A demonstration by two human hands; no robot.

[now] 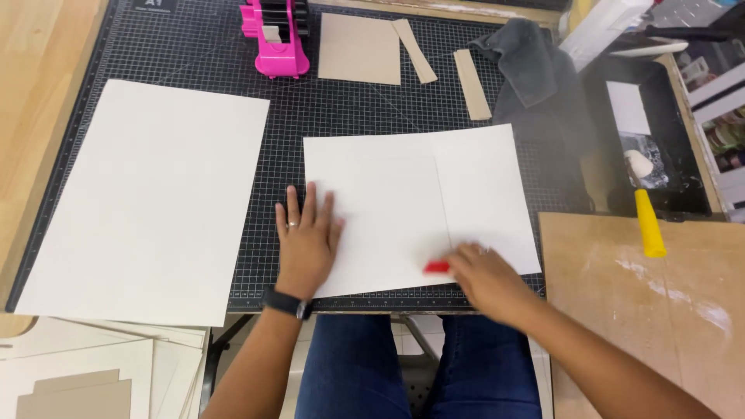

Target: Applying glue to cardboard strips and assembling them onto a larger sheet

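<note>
A white sheet of paper (403,194) lies on the black gridded cutting mat (287,132) in front of me. My left hand (306,237) rests flat on the sheet's left edge, fingers spread, a ring on one finger and a dark watch on the wrist. My right hand (485,275) is at the sheet's lower right part, blurred by motion, closed around a small red tool (436,267) that presses on the paper. A faint raised rectangle shows beneath the sheet.
A larger white sheet (147,202) lies at left. At the back stand a pink tape dispenser (278,35), brown card pieces (361,48) and a grey cloth (528,66). A brown board (644,310) with a yellow-handled tool (648,225) lies at right.
</note>
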